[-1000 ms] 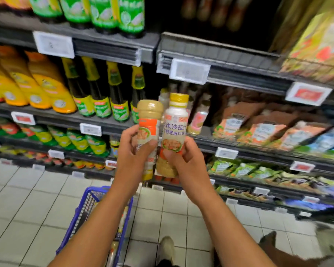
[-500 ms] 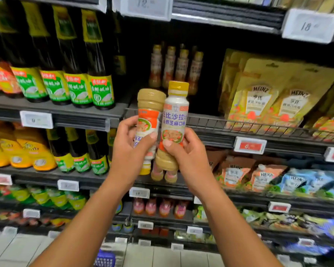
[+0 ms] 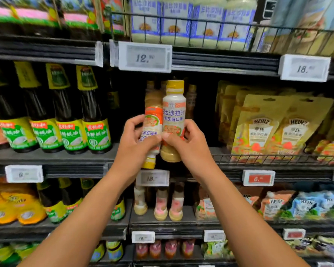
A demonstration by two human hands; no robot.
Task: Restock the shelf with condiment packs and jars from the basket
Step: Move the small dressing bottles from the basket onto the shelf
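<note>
My left hand [image 3: 135, 139] grips an upside-down dressing bottle [image 3: 152, 120] with an orange-and-white label, its yellow cap pointing down. My right hand [image 3: 189, 145] grips an upright white dressing bottle [image 3: 174, 106] with a yellow cap on top. The two bottles touch side by side, held in front of a dark gap on the middle shelf [image 3: 66, 157]. Several similar bottles [image 3: 191, 99] stand deep in that gap, partly hidden behind the held ones. The basket is out of view.
Dark oil bottles [image 3: 66, 112] with green labels fill the shelf to the left. Gold Heinz pouches [image 3: 262, 130] stand behind a wire rail to the right. Mayonnaise jars [image 3: 191, 26] sit on the shelf above. More dressing bottles [image 3: 160, 205] line the shelf below.
The view has tilted up and moved closer to the shelves. Both hands have carried the bottles higher and nearer the middle shelf gap. The basket has dropped out of view.
</note>
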